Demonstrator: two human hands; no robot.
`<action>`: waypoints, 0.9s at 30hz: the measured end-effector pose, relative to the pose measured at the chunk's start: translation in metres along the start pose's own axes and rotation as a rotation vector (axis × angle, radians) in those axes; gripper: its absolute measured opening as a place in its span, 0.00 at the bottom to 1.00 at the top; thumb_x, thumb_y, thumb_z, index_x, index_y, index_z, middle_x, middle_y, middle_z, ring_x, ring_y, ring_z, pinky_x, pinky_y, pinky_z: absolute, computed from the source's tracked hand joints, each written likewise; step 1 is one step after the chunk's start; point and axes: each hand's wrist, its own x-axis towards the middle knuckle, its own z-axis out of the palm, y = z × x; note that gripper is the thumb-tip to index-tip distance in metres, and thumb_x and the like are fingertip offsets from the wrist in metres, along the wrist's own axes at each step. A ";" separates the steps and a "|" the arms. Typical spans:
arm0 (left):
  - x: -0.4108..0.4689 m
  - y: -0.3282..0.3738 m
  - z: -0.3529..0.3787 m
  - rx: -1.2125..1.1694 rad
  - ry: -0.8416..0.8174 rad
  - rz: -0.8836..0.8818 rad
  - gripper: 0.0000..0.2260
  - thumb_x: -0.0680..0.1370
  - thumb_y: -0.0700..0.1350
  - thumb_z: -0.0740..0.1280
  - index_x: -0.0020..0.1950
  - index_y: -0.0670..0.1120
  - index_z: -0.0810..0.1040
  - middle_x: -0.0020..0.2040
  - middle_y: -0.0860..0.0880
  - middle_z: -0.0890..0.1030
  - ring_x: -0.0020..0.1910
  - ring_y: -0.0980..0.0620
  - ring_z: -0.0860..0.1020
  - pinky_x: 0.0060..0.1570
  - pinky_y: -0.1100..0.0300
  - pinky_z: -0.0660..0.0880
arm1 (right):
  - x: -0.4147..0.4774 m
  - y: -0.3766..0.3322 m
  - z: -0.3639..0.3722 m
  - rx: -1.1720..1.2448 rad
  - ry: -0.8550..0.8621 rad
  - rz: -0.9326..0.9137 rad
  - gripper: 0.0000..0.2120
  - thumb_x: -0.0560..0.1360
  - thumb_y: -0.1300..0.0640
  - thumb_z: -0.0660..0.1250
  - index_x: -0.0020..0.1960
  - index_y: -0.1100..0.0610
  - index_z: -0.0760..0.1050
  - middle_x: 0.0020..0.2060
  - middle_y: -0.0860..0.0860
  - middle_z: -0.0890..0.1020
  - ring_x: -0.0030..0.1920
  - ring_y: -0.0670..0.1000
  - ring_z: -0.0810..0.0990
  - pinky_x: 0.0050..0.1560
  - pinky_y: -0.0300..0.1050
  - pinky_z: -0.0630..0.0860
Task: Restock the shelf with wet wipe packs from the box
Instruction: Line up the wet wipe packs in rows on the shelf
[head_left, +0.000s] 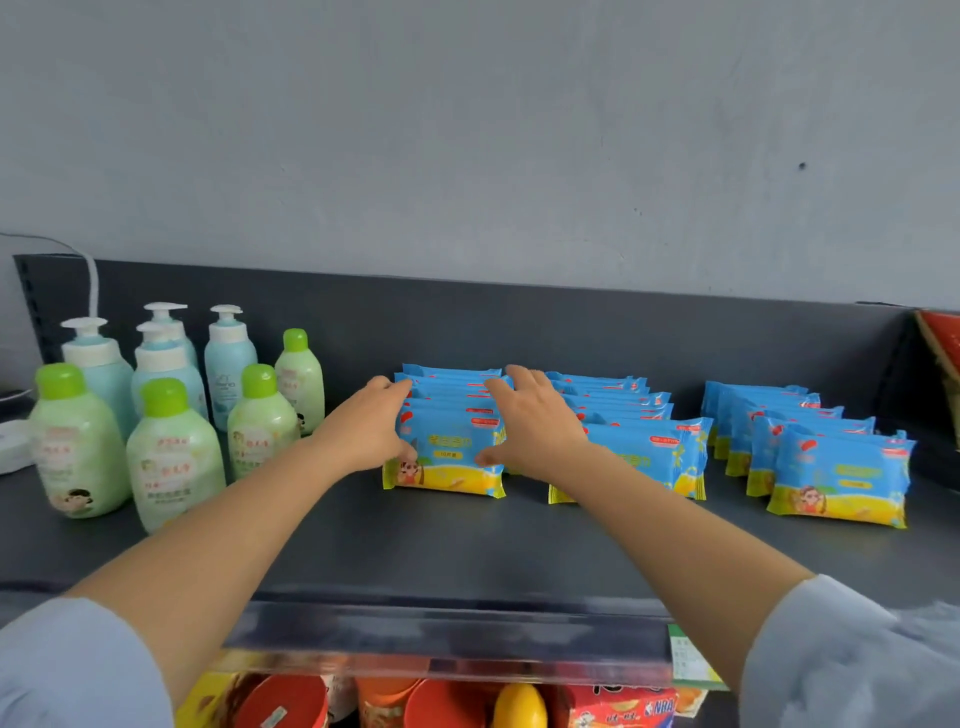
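Straight-fingered, left grip (371, 427) and right grip (531, 422) press either side of a centre-frame row of blue-and-yellow plastic wet wipe packs (451, 470).

One shelf (467, 545) is in use. The wet wipe packs (449, 457) stand in three rows: left row (452, 415), middle row (649, 457), right row (841, 483). The packs overlap, so a count per row cannot be fixed; the right row shows at least five. Green-capped bottles (171, 457): four. Blue pump bottles (228, 364): four. Hands: two, left hand (371, 426) and right hand (535, 426).
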 end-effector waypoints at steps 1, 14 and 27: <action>0.000 0.000 0.000 -0.015 0.006 -0.001 0.42 0.70 0.49 0.76 0.77 0.46 0.56 0.66 0.49 0.66 0.61 0.52 0.71 0.54 0.60 0.72 | 0.003 0.001 0.000 -0.026 -0.042 0.007 0.37 0.68 0.41 0.73 0.69 0.57 0.63 0.67 0.55 0.68 0.67 0.56 0.65 0.66 0.50 0.66; 0.002 0.006 0.002 -0.094 -0.136 0.006 0.57 0.66 0.47 0.79 0.78 0.49 0.37 0.77 0.51 0.47 0.71 0.51 0.64 0.64 0.59 0.69 | 0.010 0.010 -0.002 -0.225 -0.069 -0.014 0.35 0.67 0.39 0.73 0.65 0.56 0.64 0.54 0.52 0.77 0.56 0.55 0.74 0.56 0.49 0.69; 0.012 -0.002 0.006 -0.471 -0.204 -0.148 0.63 0.64 0.38 0.80 0.75 0.49 0.29 0.75 0.49 0.60 0.67 0.51 0.69 0.64 0.57 0.68 | 0.016 0.014 -0.004 0.030 -0.188 -0.012 0.51 0.66 0.46 0.77 0.76 0.59 0.48 0.63 0.54 0.72 0.63 0.55 0.72 0.60 0.52 0.73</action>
